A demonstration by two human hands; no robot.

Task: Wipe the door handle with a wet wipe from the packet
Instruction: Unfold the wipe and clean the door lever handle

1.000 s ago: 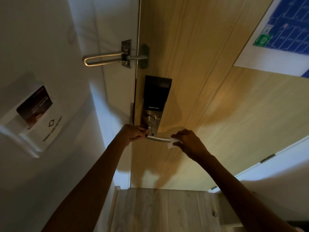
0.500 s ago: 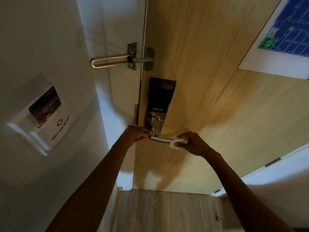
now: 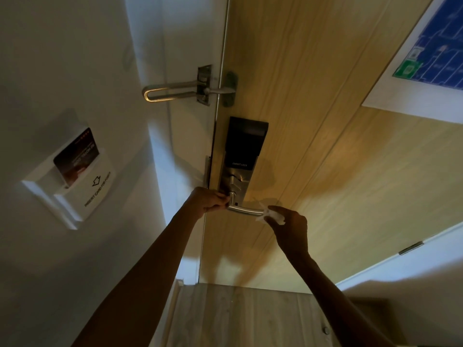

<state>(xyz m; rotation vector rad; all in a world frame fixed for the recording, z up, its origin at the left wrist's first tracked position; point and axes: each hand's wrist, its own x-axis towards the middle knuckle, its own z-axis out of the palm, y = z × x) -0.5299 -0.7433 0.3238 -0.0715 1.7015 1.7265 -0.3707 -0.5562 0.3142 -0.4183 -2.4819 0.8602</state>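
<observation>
- 2 hands: left hand (image 3: 209,199) and right hand (image 3: 290,227)
- 1 wet wipe (image 3: 271,215)
- 1 door handle (image 3: 244,208)
- 1 smart lock (image 3: 241,151)
- 1 swing bar latch (image 3: 175,90)
- 1 key card holder (image 3: 82,194) with 1 card (image 3: 76,156)
- 1 evacuation plan (image 3: 431,53)

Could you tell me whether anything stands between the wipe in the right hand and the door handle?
Nothing visible does: the right hand holds the wet wipe right at the free end of the door handle. The left hand grips the pivot end.

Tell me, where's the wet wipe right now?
The wet wipe is pinched in the right hand, at the free end of the door handle, right of the left hand.
</observation>
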